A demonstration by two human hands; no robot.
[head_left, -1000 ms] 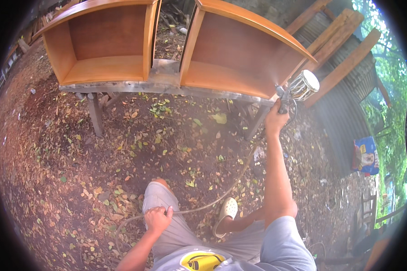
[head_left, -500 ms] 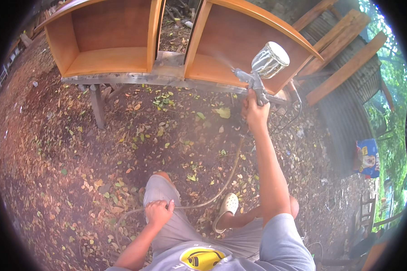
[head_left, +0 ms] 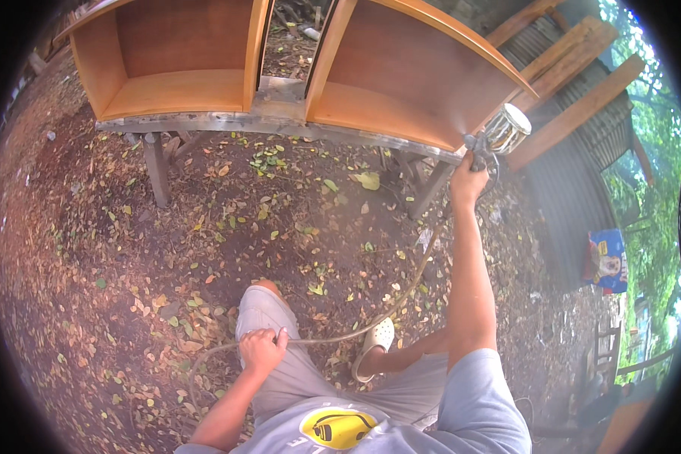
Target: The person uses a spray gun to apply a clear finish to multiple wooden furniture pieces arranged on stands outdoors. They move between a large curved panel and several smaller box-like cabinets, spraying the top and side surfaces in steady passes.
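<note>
My right hand [head_left: 469, 181] is wrapped round the grip of a grey spray gun [head_left: 480, 148], out at arm's length. A white cup [head_left: 509, 129] streaked with dark drips is fixed to the gun. Faint mist hangs by the nozzle, at the right end of an orange-brown wooden cabinet [head_left: 401, 117] with open compartments. Over my left thigh, my left hand [head_left: 261, 349] closes on a tan hose [head_left: 356, 331]. The hose curves past my shoe and up toward the gun.
The cabinet rests on a rough wooden bench [head_left: 156, 170] with splayed legs. Timber beams [head_left: 583, 110] and corrugated sheets [head_left: 564, 189] stand at the right, near a blue printed bag [head_left: 607, 261]. Fallen leaves cover the soil [head_left: 227, 234].
My right hand has carried the spray gun to the right, to the cabinet's right end, and the hose has followed. My left hand keeps its hold on the hose.
</note>
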